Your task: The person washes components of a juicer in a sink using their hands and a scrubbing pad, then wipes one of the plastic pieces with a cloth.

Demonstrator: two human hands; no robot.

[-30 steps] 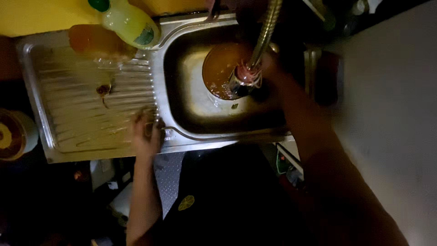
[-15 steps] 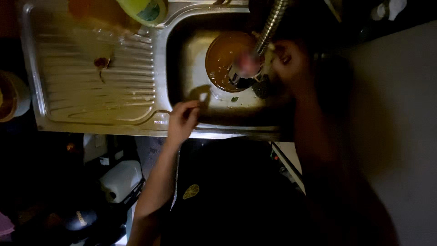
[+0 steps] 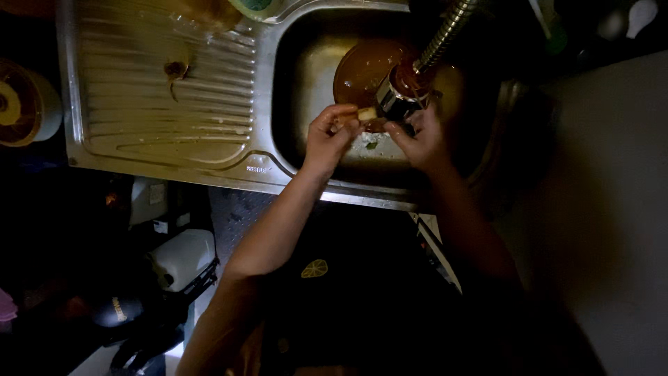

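Both my hands are over the steel sink basin (image 3: 306, 76), under the flexible metal tap hose (image 3: 445, 31) and its spout head (image 3: 396, 97). My left hand (image 3: 330, 136) pinches a small pale piece (image 3: 367, 113) between thumb and fingers, right beside the spout. My right hand (image 3: 421, 143) is close against it on the other side, fingers curled near the same piece; whether it grips the piece is unclear. A round brown bowl or pan (image 3: 369, 69) sits in the basin behind the hands. A few green scraps (image 3: 371, 145) lie on the basin floor.
The ribbed steel drainboard (image 3: 160, 104) lies left of the basin, with a small dark bit (image 3: 175, 69) on it. A yellowish bottle (image 3: 254, 5) stands at the top edge. A white container (image 3: 182, 257) and dark clutter sit on the floor at the lower left. A pale wall (image 3: 612, 209) rises on the right.
My left hand went from the drainboard edge into the basin and up to the spout, now pinching a small pale piece. My right hand dropped from the spout to meet it.
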